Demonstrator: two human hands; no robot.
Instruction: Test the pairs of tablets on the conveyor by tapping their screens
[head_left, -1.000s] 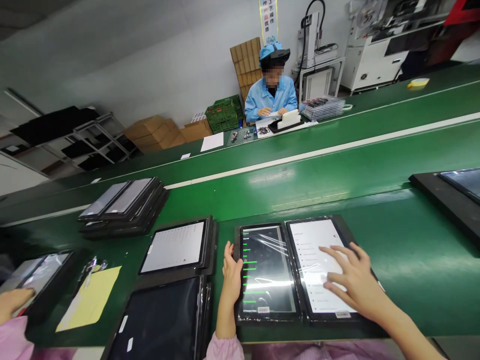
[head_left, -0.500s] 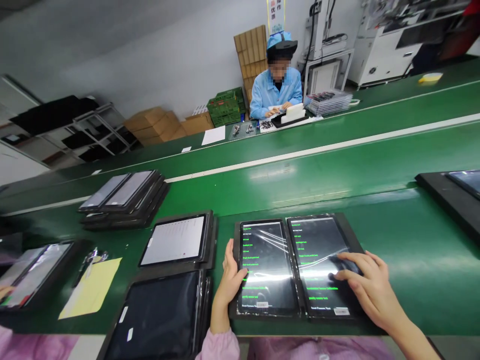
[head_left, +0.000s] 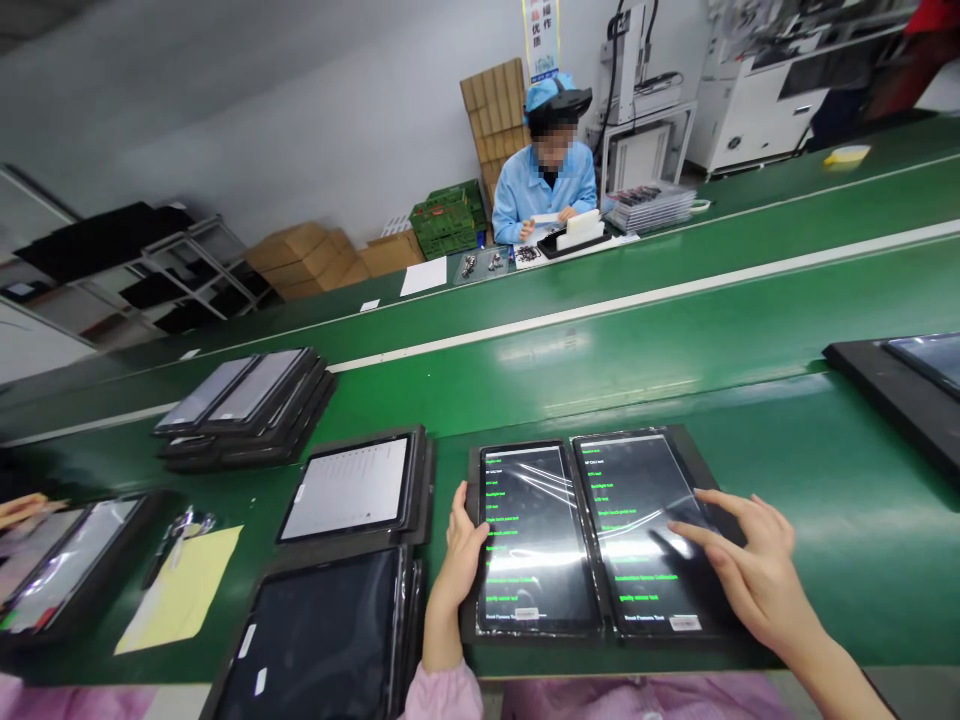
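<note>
Two tablets lie side by side in a black tray [head_left: 701,465] on the green bench in front of me. Both show a black menu with green text. My left hand [head_left: 461,555] rests on the left edge of the left tablet [head_left: 534,535], thumb on its screen. My right hand [head_left: 750,570] hovers with fingers spread over the right tablet [head_left: 637,530], fingertips at or just above the glass. Neither hand holds anything.
A white-screened tablet [head_left: 351,488] and a dark tablet [head_left: 319,645] sit left of me, a stack of tablets [head_left: 244,405] behind them, a yellow sheet [head_left: 184,590] further left. Another person's fingers [head_left: 22,508] reach a tablet at far left. A worker in blue [head_left: 547,175] sits across the conveyor. A black tray [head_left: 892,395] lies right.
The right tablet's screen went from a white list to the black menu. My left thumb moved onto the left tablet's screen. My right hand lifted slightly and shifted right.
</note>
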